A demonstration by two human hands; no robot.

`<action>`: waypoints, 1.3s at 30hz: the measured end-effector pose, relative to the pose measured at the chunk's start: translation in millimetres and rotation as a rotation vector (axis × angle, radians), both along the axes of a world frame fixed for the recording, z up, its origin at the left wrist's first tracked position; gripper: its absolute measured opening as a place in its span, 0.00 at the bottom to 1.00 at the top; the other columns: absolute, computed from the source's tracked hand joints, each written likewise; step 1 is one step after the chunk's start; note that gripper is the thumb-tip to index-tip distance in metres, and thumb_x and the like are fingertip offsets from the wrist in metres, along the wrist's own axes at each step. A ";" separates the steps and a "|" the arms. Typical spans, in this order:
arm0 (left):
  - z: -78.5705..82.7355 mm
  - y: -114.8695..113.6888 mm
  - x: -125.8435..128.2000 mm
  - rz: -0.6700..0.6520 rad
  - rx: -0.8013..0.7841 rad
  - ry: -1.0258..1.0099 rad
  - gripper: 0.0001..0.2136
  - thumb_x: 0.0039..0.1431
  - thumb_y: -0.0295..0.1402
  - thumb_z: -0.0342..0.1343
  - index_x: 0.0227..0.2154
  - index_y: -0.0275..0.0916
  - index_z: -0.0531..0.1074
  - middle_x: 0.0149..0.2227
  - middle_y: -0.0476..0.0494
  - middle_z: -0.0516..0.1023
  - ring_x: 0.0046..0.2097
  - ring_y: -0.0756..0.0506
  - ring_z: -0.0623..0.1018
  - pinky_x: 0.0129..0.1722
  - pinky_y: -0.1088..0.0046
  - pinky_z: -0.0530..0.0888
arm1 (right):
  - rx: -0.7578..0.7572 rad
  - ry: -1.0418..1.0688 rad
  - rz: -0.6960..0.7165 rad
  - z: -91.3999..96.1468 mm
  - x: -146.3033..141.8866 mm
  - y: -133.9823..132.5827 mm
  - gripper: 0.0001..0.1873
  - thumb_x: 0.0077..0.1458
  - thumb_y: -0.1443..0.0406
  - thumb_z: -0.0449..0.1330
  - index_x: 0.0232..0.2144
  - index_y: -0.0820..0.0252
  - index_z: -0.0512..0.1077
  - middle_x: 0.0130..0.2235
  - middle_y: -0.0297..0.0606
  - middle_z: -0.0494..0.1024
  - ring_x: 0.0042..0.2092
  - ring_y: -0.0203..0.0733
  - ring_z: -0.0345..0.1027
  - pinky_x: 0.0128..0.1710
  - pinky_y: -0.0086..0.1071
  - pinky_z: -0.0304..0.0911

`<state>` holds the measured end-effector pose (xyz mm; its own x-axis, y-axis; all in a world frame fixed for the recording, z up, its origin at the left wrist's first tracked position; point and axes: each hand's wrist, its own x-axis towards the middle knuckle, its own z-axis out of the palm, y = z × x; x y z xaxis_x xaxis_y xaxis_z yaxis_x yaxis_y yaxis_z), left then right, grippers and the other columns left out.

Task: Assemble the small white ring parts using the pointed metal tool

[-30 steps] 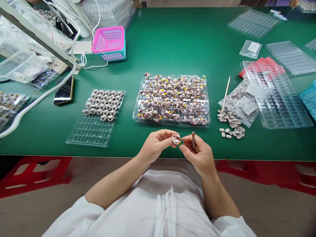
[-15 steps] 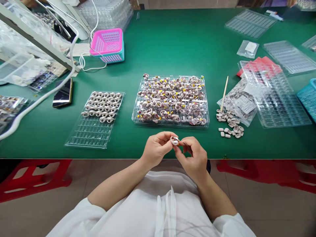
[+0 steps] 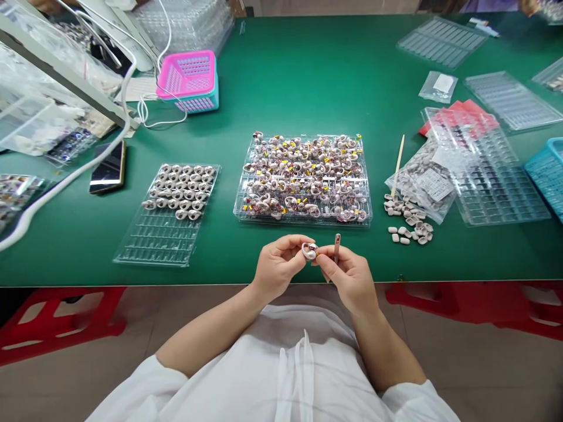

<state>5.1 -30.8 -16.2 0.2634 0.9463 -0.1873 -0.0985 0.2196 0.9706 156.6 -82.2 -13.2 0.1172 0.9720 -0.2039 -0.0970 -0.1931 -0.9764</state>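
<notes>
My left hand [image 3: 278, 265] pinches a small white earbud-like shell [image 3: 309, 251] just above the table's near edge. My right hand [image 3: 347, 274] is closed around a thin metal tool [image 3: 336, 247] that stands upright, and its fingertips touch the shell. Just beyond my hands lies a clear tray [image 3: 303, 220] heaped with several similar shells with coloured wires. To its left, a clear blister tray [image 3: 163, 237] has neat rows of white shells in its far half.
Loose white caps [image 3: 409, 225] and a wooden stick [image 3: 397, 166] lie right of the middle tray, beside a bag and stacked clear trays [image 3: 492, 176]. A phone [image 3: 108, 167], a pink basket [image 3: 190, 78], cables and a lamp arm sit far left.
The metal tool was tucked out of sight half a second ago and now stands upright again in my right hand. Both hands have stayed together on the shell.
</notes>
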 end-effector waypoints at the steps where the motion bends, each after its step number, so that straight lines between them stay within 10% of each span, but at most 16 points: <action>1: -1.7 -0.3 -0.5 -0.002 0.013 -0.001 0.08 0.54 0.35 0.66 0.34 0.35 0.80 0.30 0.45 0.82 0.29 0.49 0.80 0.31 0.76 0.78 | -0.028 0.057 0.017 -2.3 0.9 0.6 0.13 0.57 0.55 0.63 0.35 0.60 0.77 0.24 0.32 0.72 0.22 0.31 0.57 0.21 0.28 0.52; 39: -1.3 1.5 -5.1 -0.097 0.311 0.057 0.08 0.57 0.34 0.65 0.36 0.37 0.84 0.32 0.39 0.84 0.32 0.46 0.79 0.32 0.73 0.75 | 0.115 0.299 -0.186 -26.5 -22.7 -4.4 0.11 0.59 0.58 0.65 0.34 0.55 0.67 0.27 0.27 0.66 0.25 0.30 0.56 0.23 0.27 0.52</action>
<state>0.1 -29.4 -17.5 0.3523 0.9316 0.0898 -0.0350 -0.0827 0.9960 133.9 -86.6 -39.7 0.2456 0.9583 -0.1460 -0.4044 -0.0356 -0.9139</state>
